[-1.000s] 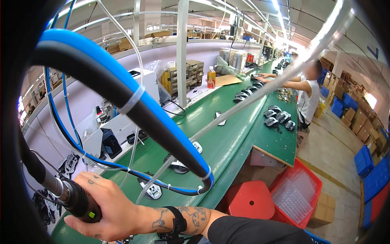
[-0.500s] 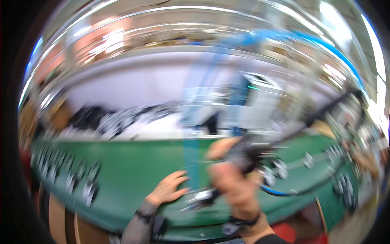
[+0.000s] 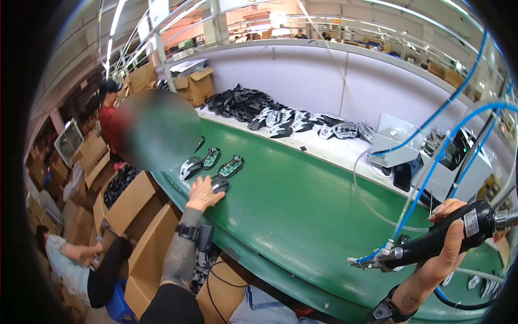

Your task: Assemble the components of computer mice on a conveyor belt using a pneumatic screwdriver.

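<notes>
On the green table my left hand (image 3: 200, 195) has its fingers and thumb around a dark grey computer mouse (image 3: 219, 184). Just beyond it lie two opened mouse bases (image 3: 231, 166) with green circuit boards showing, and a silver-and-black mouse shell (image 3: 190, 168). Over at the right, my right hand (image 3: 445, 254) grips a thick black power screwdriver (image 3: 426, 249), fed by a blue air hose (image 3: 399, 227). Its metal tip points left, above the table.
Along the back, a white ledge (image 3: 318, 143) bears several mouse shells (image 3: 291, 121), a pile of black parts (image 3: 237, 102) and a white screw feeder (image 3: 396, 135). Cardboard boxes (image 3: 151, 232) stand at the left; a person (image 3: 75, 264) sits beyond them. A round blur hides the far left.
The view has swung left. My left hand has gone from lying spread on the table to holding a mouse among the parts. The screwdriver stays in my right hand, now farther right in view.
</notes>
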`<state>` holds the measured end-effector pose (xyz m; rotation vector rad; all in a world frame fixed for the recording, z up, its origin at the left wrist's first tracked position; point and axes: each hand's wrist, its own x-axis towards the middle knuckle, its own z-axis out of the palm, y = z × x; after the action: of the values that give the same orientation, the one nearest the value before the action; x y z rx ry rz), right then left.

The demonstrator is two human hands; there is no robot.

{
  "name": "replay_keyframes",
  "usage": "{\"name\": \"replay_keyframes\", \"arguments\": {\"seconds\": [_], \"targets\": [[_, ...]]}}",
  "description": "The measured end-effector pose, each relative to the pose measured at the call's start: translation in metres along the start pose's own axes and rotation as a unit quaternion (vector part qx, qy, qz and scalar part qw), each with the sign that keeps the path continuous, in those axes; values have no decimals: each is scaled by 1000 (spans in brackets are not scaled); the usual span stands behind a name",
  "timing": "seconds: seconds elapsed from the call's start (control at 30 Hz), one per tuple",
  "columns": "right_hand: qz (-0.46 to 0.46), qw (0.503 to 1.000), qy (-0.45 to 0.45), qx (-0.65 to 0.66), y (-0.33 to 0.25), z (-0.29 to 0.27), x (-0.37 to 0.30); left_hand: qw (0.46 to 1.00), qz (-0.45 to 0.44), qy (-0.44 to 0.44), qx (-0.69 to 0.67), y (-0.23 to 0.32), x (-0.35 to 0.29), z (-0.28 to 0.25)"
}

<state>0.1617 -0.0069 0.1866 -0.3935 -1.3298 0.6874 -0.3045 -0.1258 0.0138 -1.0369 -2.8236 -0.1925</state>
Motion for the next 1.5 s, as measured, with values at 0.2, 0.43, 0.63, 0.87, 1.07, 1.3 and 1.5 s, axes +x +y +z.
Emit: {"name": "replay_keyframes", "arguments": {"seconds": [0.2,0.43,0.63,0.87,1.07,1.3,1.5], "targets": [[-26,999,22,5,-4,5,2,964,112,117,-211,-8,38,22],[-4,1000,24,-3,-6,7,-4,977,136,36,-160,15,101,15],[-13,998,54,-11,-6,5,0,978,133,-57,-148,31,100,21],[-54,997,16,-45,-6,6,6,965,167,24,-202,27,93,45],[-7,1000,29,1,-4,2,-1,954,148,-125,-229,-5,108,22],[-24,999,32,-19,1,7,-3,987,6,21,-157,-121,107,30],[-9,997,42,-58,1,11,-2,959,17,176,-223,-71,136,13]]}}
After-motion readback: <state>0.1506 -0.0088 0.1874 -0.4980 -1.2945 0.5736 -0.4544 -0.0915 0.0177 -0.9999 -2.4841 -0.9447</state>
